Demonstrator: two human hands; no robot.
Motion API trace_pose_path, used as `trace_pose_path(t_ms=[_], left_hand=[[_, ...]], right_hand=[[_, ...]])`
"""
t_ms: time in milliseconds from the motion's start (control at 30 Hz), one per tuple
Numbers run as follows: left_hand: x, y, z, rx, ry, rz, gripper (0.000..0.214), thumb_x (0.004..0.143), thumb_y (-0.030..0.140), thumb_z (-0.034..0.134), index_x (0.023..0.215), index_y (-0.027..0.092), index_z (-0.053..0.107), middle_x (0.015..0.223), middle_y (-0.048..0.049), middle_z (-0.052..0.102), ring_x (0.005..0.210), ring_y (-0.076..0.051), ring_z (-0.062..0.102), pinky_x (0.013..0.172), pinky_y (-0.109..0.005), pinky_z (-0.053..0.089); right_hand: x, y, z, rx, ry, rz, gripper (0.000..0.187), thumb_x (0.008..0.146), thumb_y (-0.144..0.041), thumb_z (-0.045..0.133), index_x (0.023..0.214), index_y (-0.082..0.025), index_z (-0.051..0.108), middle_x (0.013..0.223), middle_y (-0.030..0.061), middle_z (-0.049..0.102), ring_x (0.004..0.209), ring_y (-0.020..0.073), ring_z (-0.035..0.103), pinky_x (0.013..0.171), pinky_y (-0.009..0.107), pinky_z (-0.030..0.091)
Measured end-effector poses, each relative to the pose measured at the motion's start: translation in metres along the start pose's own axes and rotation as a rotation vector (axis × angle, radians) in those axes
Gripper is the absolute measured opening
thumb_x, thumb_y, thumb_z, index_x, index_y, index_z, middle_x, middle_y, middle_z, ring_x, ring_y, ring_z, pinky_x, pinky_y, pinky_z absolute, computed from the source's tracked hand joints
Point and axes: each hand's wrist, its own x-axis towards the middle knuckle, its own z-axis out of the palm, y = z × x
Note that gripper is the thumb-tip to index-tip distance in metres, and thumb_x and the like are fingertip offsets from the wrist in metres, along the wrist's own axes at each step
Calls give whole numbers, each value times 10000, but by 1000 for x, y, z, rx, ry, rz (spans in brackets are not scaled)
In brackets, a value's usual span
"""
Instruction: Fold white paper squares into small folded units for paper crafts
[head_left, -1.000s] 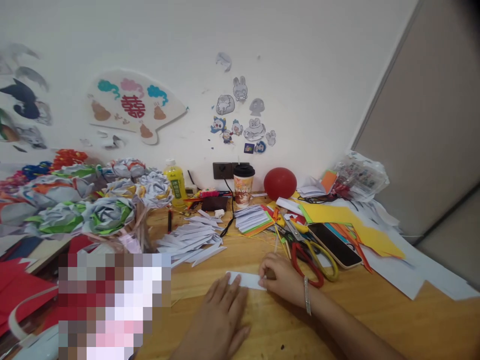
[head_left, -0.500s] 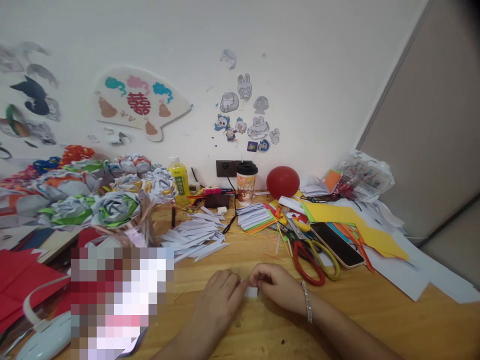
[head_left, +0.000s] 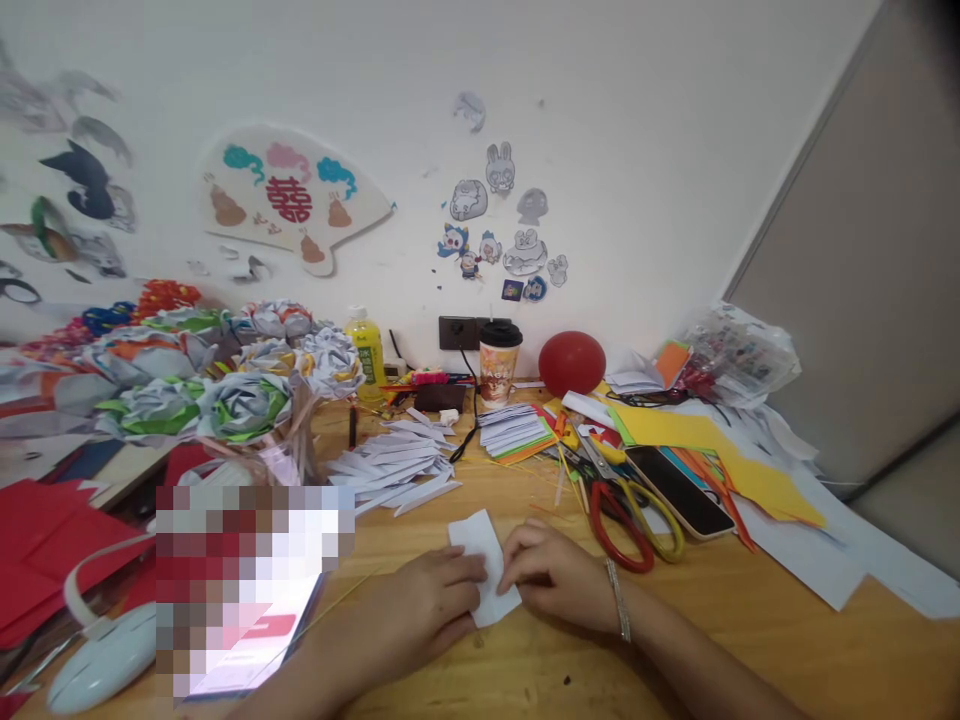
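A small white paper [head_left: 480,545] lies on the wooden table [head_left: 750,650] between my two hands, its far end free and its near part under my fingers. My left hand [head_left: 431,605] rests on its left side with fingers curled and pressed together on the sheet. From the right, my right hand [head_left: 551,575], a bracelet on its wrist, pinches the paper's edge with closed fingers.
Red-handled scissors [head_left: 619,520] and a phone [head_left: 679,490] lie just right of my hands. A pile of folded white strips [head_left: 397,465], stacked coloured paper [head_left: 517,435], a cup [head_left: 499,362], a yellow bottle [head_left: 365,352], a red ball [head_left: 571,362] and paper flowers [head_left: 225,400] stand behind.
The narrow folded strip was gathered between both hands, then opened out; now a wider white piece shows, angled away from me. The view shifted slightly right.
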Motion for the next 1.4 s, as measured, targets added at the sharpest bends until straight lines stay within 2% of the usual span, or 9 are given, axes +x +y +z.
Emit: trace_pose_path(t_ms=[300, 433, 500, 600, 733, 900, 1100, 1267, 1400], left_hand=[[-1, -11, -2, -268, -82, -78, 213, 909, 202, 466, 982, 247, 662, 1160, -21, 632, 1167, -179, 506, 1050, -381, 319], [-2, -16, 3, -360, -50, -100, 196, 901, 209, 482, 906, 228, 678, 1249, -41, 567, 1214, -179, 455, 1029, -343, 344], [-2, -17, 7, -366, 21, -116, 208, 895, 180, 475, 862, 214, 678, 1271, -59, 534, 1200, -178, 458, 995, -316, 372], [-1, -16, 9, -345, 134, -151, 231, 879, 129, 456, 818, 202, 666, 1118, -66, 570, 1083, -167, 513, 912, -279, 419], [1, -13, 7, -393, 146, -176, 211, 884, 156, 452, 820, 198, 648, 972, -41, 570, 921, -141, 548, 812, -231, 451], [4, -10, 3, -472, 80, -155, 181, 899, 199, 457, 837, 195, 628, 942, -34, 572, 892, -134, 549, 807, -224, 447], [4, -11, 7, -596, 155, -208, 151, 904, 280, 458, 818, 189, 543, 890, -29, 563, 849, -140, 542, 770, -243, 453], [1, -16, 11, -622, 193, -232, 162, 912, 302, 446, 844, 189, 541, 904, -33, 563, 867, -148, 535, 797, -270, 445], [1, -15, 11, -611, 150, -205, 140, 910, 261, 447, 844, 187, 546, 921, -32, 569, 867, -141, 541, 786, -255, 446]], right_hand=[[1, 5, -4, -32, -80, -28, 34, 760, -213, 681, 772, -219, 712, 821, 6, 624, 833, 139, 538, 814, 285, 386], [1, 4, -4, -52, -123, -50, 80, 762, -284, 681, 814, -230, 710, 891, 17, 620, 897, 155, 522, 827, 291, 381], [0, 4, -4, -44, -124, -46, 208, 710, -325, 726, 897, -239, 700, 965, 24, 611, 947, 171, 506, 850, 301, 377], [0, 4, -4, -28, -97, -51, 285, 690, -338, 742, 950, -235, 686, 998, 30, 614, 956, 176, 503, 867, 311, 369], [1, 4, -4, -54, -55, -61, 196, 838, -370, 585, 920, -224, 688, 934, 40, 638, 905, 159, 529, 841, 312, 368], [2, 4, -2, -153, -33, -111, 388, 903, -484, 407, 906, -222, 693, 890, 63, 638, 855, 165, 534, 770, 303, 380], [0, 2, 2, -159, -11, -126, 585, 930, -534, 211, 822, -222, 694, 695, 42, 666, 667, 151, 533, 685, 288, 379], [-1, 3, 1, 28, 96, -89, 567, 830, -643, 368, 947, -192, 690, 799, 66, 676, 773, 163, 578, 697, 264, 430], [0, 4, 0, -4, 103, -105, 449, 896, -517, 390, 858, -202, 707, 728, 45, 661, 710, 148, 558, 692, 272, 419]])
